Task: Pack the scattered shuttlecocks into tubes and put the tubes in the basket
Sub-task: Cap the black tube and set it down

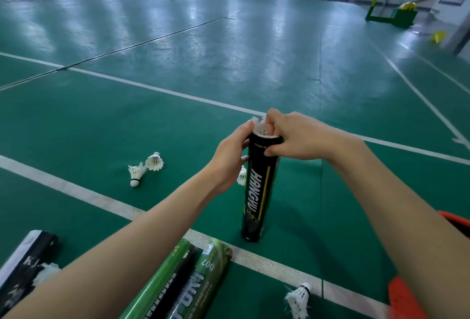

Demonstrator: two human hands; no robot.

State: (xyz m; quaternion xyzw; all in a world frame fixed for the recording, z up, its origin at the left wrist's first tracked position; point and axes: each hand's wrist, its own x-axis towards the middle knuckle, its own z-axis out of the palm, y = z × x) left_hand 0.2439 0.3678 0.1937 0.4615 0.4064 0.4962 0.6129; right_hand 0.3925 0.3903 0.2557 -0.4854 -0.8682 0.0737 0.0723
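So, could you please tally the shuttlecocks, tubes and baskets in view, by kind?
Shuttlecocks on the floor: 5
Shuttlecock in a tube mouth: 1
Black tube, upright: 1
Tubes lying down: 3
Orange basket: 1
Total: 11

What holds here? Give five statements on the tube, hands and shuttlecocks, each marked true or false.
1. The black tube stands upright. True.
2. The left hand lies flat on the floor. False: it grips the black tube near its top.
3. The right hand is at the black tube's mouth. True.
4. Nothing is left on the floor to pack. False: shuttlecocks lie there.
5. The green tubes stand upright. False: they lie flat.
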